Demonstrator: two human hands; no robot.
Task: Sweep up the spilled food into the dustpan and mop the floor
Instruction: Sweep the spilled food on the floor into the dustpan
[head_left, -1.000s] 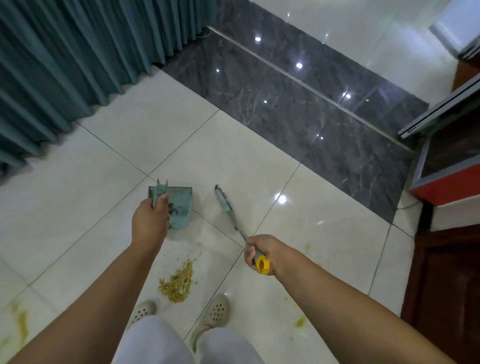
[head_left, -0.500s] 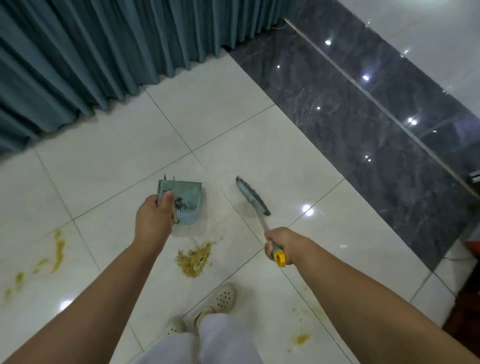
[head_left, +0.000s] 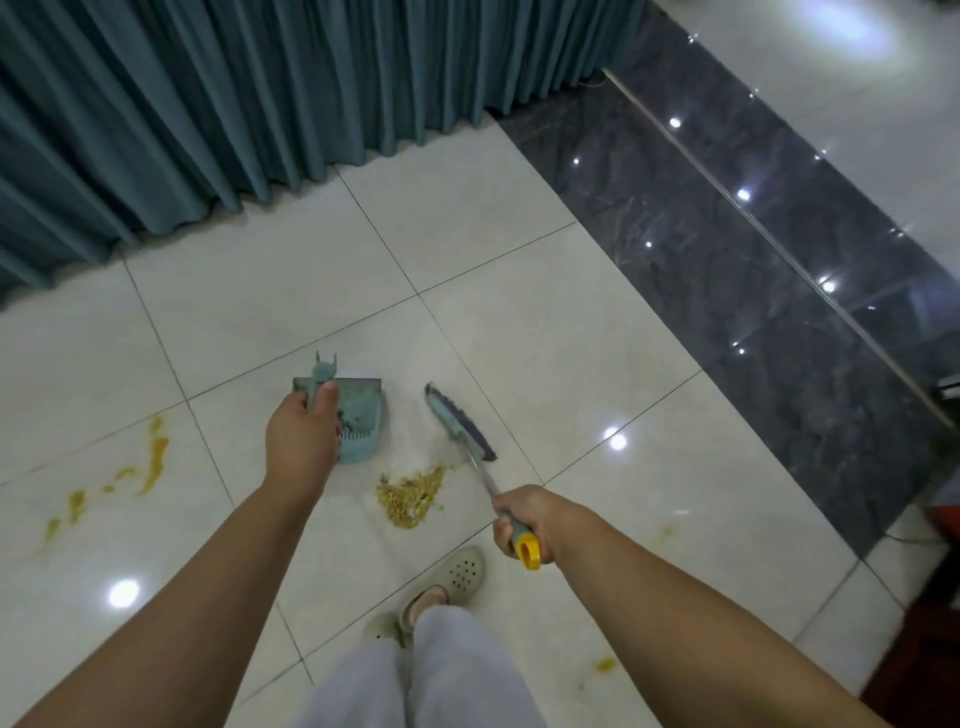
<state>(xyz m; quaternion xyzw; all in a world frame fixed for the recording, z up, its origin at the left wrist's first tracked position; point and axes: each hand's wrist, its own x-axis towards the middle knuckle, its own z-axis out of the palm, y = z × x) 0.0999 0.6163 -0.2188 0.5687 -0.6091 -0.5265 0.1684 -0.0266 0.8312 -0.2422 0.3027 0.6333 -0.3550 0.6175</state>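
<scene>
Head view. The left hand (head_left: 301, 447) grips the upright handle of the teal dustpan (head_left: 361, 423), fingers and thumb curled round it. The dustpan sits on the pale tiled floor (head_left: 519, 338), its toothed edge toward the person; some dark debris shows inside it.

The right hand (head_left: 524, 519) grips the broom (head_left: 460, 423) near the end of its handle — the yellow end cap protrudes below the fist. The handle runs up and to the left from the hand to the teal brush head, which lies just to the right of the dustpan, apart from it. Whether the bristles touch the floor cannot be told.

The spilled food (head_left: 410, 493) is a yellowish-green heap on the floor, between the two hands:
- below and to the right of the dustpan, near its toothed edge but not in it;
- just left of the broom handle, below the brush head;
- left of the right hand and ahead of the shoe (head_left: 462, 571).

Further yellow stains (head_left: 150, 457) streak the tiles well to the left of the left hand; a small yellow spot (head_left: 604, 663) lies beside the right forearm — another faint mark sits to the right of the right hand.

A teal curtain (head_left: 208, 104) hangs along the far edge of the tiles. A dark marble strip (head_left: 753, 286) runs diagonally at the right.
</scene>
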